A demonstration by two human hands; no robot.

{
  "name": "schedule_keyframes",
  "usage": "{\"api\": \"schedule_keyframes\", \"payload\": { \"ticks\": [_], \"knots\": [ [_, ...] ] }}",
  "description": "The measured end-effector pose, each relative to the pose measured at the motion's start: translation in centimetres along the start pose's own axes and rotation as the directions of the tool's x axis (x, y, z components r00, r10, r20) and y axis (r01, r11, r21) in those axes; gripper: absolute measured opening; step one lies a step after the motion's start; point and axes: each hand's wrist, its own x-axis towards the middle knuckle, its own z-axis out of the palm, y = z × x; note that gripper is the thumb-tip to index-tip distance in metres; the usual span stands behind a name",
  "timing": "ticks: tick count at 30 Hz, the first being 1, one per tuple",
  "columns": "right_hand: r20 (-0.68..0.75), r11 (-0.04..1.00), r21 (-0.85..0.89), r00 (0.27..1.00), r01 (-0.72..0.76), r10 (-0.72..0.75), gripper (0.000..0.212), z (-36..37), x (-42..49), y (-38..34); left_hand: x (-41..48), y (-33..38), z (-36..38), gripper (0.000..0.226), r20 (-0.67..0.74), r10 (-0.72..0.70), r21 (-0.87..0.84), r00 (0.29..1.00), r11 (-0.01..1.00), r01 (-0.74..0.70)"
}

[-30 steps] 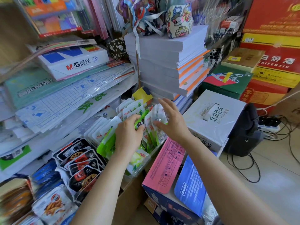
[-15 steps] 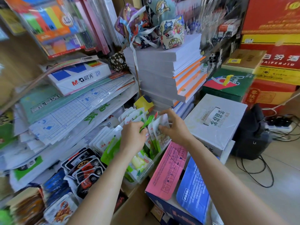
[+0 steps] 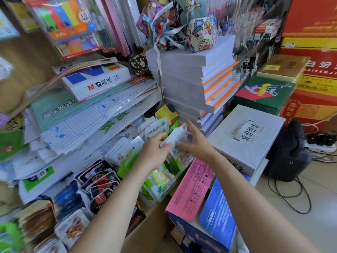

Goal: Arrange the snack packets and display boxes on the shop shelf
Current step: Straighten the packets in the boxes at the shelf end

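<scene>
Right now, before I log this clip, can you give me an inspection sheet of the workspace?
Surface: shelf, crowded with stock.
Job's things: white snack packets held above the clear tray of green-white packets; black-red packets to the tray's left.
Clutter: paper stack, M&G box, fabric pouches.
Hands: left hand and right hand both pinch the white snack packets.
Cables: black leads on the floor, near a power strip.
Surroundings: white carton, pink-topped box, black bag, red cartons.
</scene>
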Motion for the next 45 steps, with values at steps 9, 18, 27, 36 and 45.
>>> {"api": "schedule_keyframes", "payload": {
  "ticks": [9, 18, 27, 36, 45],
  "knots": [
    [0.070, 0.999, 0.023, 0.997, 0.029, -0.031, 0.106, 0.6, 0.1, 0.0, 2.5, -1.4, 1.1, 0.012, -0.222, 0.015, 0.159, 0.975, 0.987, 0.021],
    [-0.173, 0.974, -0.206, 0.976, 0.094, -0.130, 0.130, 2.6, 0.1, 0.4, 0.0, -0.3, -4.3, 0.038, -0.220, 0.227, 0.206, 0.949, 0.961, -0.182],
    [-0.153, 0.873, -0.391, 0.914, 0.293, -0.375, 0.117, 3.6, -0.5, -1.1, -2.1, -3.9, -5.1, 0.106, 0.430, 0.216, 0.860, 0.876, 0.196, -0.471],
    [-0.176, 0.798, -0.566, 0.915, 0.208, -0.363, 0.079, 5.3, 0.6, -0.9, -2.5, -6.6, -6.6, 0.079, 0.394, 0.416, 0.777, 0.820, 0.326, -0.538],
    [-0.205, 0.765, -0.623, 0.909, 0.165, -0.362, 0.088, 6.5, 1.2, -1.0, -2.4, -5.9, -6.5, 0.084, 0.402, 0.313, 0.810, 0.860, 0.316, -0.494]
  ]
}}
